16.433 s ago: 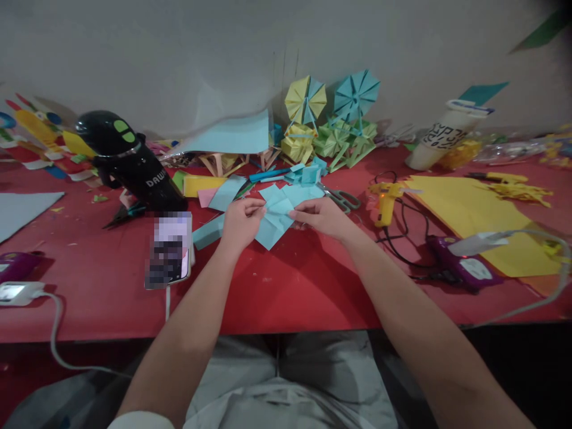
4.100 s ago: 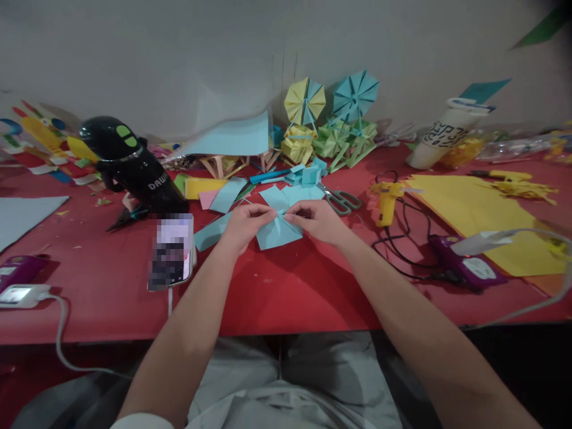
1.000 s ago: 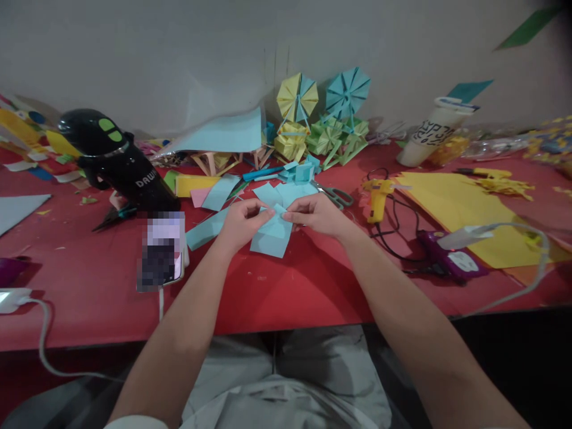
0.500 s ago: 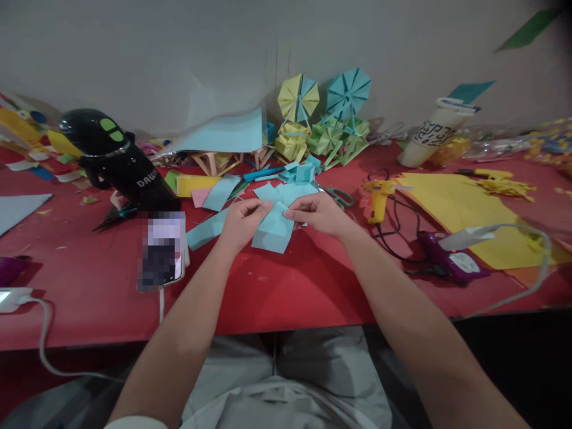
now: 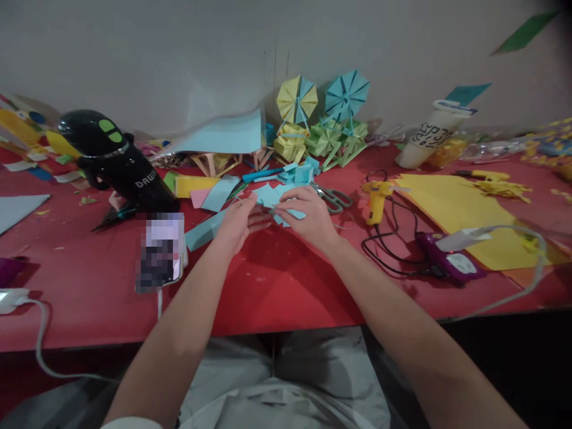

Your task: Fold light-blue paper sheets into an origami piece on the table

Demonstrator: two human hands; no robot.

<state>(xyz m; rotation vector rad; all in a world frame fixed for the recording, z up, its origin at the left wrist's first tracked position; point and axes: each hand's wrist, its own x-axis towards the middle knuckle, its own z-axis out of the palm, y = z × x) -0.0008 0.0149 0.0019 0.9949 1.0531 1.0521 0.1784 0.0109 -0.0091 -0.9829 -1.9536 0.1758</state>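
Observation:
Light blue paper [image 5: 267, 198] is held up between my two hands, tilted so that little of its face shows. My left hand [image 5: 239, 223] has it at the left edge, thumb above and fingers stretched out beneath. On the right, my right hand [image 5: 308, 219] pinches it with curled fingers. Small blue paper pieces [image 5: 302, 174] lie just beyond the hands. A long blue strip [image 5: 205, 232] lies by my left hand. Scissors [image 5: 335, 201] rest beyond my right hand, their blades partly hidden.
A yellow glue gun [image 5: 376, 199] with a black cord stands at right, near a purple power strip [image 5: 451, 259] and yellow sheets [image 5: 451, 208]. A phone [image 5: 161, 253] and black bottle [image 5: 129, 167] are at left. Folded paper models [image 5: 328, 134] stand against the wall.
The blue paper has turned from lying broad-side towards me to a tilted position. My left fingers have stretched out beneath it, and my right hand has shifted slightly left.

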